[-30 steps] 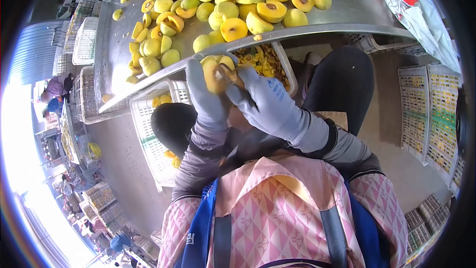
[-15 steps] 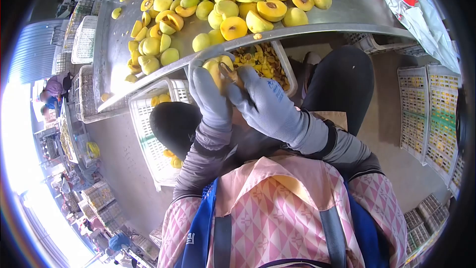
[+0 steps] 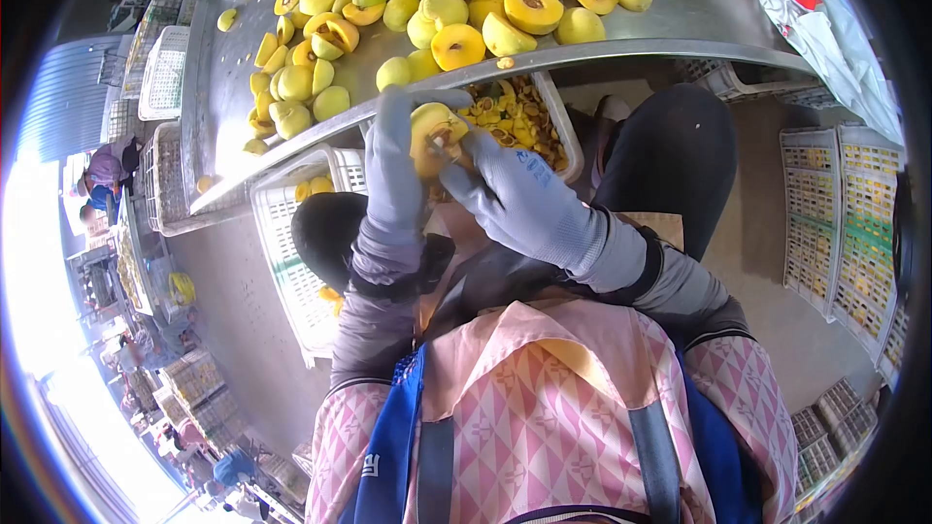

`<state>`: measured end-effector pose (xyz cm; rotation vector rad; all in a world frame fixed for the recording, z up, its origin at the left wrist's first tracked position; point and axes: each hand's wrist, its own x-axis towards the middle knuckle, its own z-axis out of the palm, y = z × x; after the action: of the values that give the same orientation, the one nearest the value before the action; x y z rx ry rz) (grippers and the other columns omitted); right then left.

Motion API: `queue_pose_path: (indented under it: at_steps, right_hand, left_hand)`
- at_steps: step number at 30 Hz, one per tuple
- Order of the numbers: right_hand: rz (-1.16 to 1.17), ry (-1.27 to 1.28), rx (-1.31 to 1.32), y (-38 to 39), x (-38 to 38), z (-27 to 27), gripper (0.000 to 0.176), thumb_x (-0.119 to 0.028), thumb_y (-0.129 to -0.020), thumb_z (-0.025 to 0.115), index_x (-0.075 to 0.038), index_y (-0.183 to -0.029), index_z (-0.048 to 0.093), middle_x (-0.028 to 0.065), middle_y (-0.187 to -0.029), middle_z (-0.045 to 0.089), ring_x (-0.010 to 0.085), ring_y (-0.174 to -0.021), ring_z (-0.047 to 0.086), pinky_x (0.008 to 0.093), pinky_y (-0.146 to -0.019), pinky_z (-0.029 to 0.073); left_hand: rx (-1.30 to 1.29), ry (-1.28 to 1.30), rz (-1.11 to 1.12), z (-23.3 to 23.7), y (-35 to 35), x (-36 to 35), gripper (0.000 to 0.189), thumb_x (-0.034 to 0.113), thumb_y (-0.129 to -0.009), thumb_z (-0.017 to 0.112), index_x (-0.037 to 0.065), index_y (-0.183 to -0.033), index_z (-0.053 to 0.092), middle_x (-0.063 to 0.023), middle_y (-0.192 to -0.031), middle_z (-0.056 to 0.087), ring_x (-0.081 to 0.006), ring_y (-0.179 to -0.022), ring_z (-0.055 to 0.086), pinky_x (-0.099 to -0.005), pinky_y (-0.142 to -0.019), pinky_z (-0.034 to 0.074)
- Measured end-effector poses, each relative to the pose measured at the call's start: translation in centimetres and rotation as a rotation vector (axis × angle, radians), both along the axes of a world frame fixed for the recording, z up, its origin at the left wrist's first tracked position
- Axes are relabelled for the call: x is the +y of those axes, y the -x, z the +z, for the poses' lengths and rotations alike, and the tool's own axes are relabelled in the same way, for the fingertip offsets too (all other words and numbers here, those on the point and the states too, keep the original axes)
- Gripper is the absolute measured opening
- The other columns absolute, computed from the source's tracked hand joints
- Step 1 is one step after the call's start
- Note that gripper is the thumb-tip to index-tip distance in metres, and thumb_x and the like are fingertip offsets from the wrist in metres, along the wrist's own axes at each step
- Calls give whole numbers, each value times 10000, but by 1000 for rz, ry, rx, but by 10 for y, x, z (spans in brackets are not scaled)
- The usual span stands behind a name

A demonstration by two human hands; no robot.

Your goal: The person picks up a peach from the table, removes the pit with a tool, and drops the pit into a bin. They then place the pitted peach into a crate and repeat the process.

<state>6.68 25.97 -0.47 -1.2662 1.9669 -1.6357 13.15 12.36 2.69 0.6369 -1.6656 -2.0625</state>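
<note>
My left hand [image 3: 393,165], in a grey glove, holds a halved yellow peach [image 3: 434,126] just below the table edge, its fingers and thumb curved round it. Close against the fruit from the right is my gloved right hand [image 3: 519,199], closed on a small metal-tipped tool [image 3: 443,147]. The tool's tip is at the brown hollow of the peach, while most of its length is hidden in the glove. Beneath both hands stands a white crate [image 3: 573,150] of peach scraps [image 3: 519,121]. Many halved peaches [image 3: 456,47] lie heaped on the metal table [image 3: 680,24] in front.
A white plastic bag [image 3: 825,49] hangs over the table's right edge. A white crate [image 3: 291,262] with some peach pieces stands by my left knee. Stacked crates [image 3: 840,223] are on the right. Other people [image 3: 107,175] work at a table far left.
My left hand has shifted slightly left and its fingers have straightened upward. The peach half now shows more of its face, and the tool tip remains at its hollow.
</note>
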Motion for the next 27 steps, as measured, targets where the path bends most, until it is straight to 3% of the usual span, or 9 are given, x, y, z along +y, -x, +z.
queue_pose_path:
  at_steps: [2, 4, 9, 14, 16, 18, 21, 24, 27]
  right_hand:
    - [-17, 17, 58, -3, 0, -6, 234, -208, -965, 638, -34, -1110, 577, 173, -700, 639, 377, -623, 648, 471, -566, 499]
    - [-4, 28, 65, -4, 1, -7, 229, -205, -969, 632, -36, -1114, 580, 180, -720, 647, 381, -645, 654, 475, -582, 502]
    - [101, 80, -75, 0, 0, -3, 208, -206, -981, 614, -35, -1097, 594, 198, -769, 651, 387, -689, 657, 472, -610, 509]
    - [441, -49, -750, 21, 5, 15, 196, -225, -988, 602, -42, -1058, 612, 183, -774, 646, 373, -692, 655, 453, -599, 507]
    - [324, -66, -547, 19, 7, 14, 197, -239, -987, 603, -55, -1056, 617, 171, -763, 644, 364, -684, 655, 451, -591, 505]
    - [-32, 37, 111, 6, 5, -5, 199, -253, -984, 608, -69, -1059, 620, 160, -739, 639, 357, -666, 654, 451, -584, 502]
    - [-30, 35, 198, 4, 6, -3, 210, -285, -985, 602, -92, -1063, 628, 159, -746, 657, 360, -658, 656, 460, -585, 502]
    - [20, -35, 172, 7, 7, 1, 234, -294, -991, 586, -84, -1086, 627, 179, -772, 674, 372, -659, 659, 466, -596, 510]
    - [91, -85, 53, 13, 10, 7, 293, -311, -997, 575, -55, -1129, 630, 198, -825, 689, 375, -715, 673, 450, -620, 514]
  left_hand:
    - [58, -67, 147, -1, 1, 10, 504, 357, -1081, 373, -47, -1061, 674, -132, -985, 711, -182, -898, 658, -306, -829, 531]
    - [14, 235, 187, -2, 3, 17, 477, 326, -1084, 387, -55, -1074, 674, -127, -971, 715, -180, -880, 663, -297, -818, 534]
    - [-17, 241, 177, -2, -3, 16, 373, 208, -1058, 451, -79, -1089, 688, -112, -905, 724, -155, -803, 672, -256, -765, 534]
    - [-14, 310, 177, -2, -2, 19, 324, 171, -1030, 484, -61, -1100, 700, -93, -933, 727, -131, -800, 668, -232, -713, 519]
    - [-67, 361, 208, -1, -4, 18, 292, 141, -1017, 500, -45, -1115, 704, -78, -938, 726, -111, -789, 652, -217, -683, 501]
    - [-126, 495, 260, -7, -5, 16, 266, 106, -1005, 514, -26, -1130, 708, -59, -940, 722, -85, -767, 624, -202, -650, 479]
    - [-9, 602, 260, -11, -4, 17, 247, 95, -995, 538, -16, -1116, 722, -37, -917, 710, -51, -715, 563, -193, -622, 450]
    - [-136, 327, 182, -16, -8, 11, 234, 125, -989, 573, -21, -1078, 733, -27, -916, 714, -44, -709, 554, -203, -629, 456]
    - [-130, 295, 152, -11, -7, 12, 237, 163, -994, 593, -20, -1020, 741, -34, -913, 727, -63, -726, 595, -210, -640, 472]
